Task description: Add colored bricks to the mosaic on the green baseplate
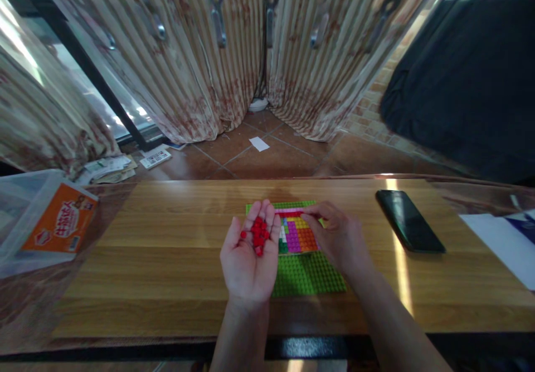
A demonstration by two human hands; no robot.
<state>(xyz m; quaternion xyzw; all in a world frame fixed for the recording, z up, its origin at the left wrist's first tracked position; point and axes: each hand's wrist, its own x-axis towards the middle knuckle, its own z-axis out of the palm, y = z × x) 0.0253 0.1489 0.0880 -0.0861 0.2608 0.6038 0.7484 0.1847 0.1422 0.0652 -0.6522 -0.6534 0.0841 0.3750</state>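
My left hand (251, 260) is palm up above the left part of a green studded baseplate (309, 277). In its cupped palm lies a small heap of red toy bricks (259, 233). My right hand (336, 235) reaches over the baseplate's right side, its thumb and forefinger pinched at the right end of a red brick row (288, 214). A red brick shows at these fingertips, partly covered by them. Below that row sits a block of coloured bricks (298, 235) in yellow, purple, orange, white and green. My left hand hides the left part of the build.
The baseplate lies on a wooden table (167, 260). To the right is a black phone (409, 221), with white paper (501, 244) at the far right. At the left stands a clear plastic box (25, 193) with an orange label. Curtains (200, 82) hang beyond the table.
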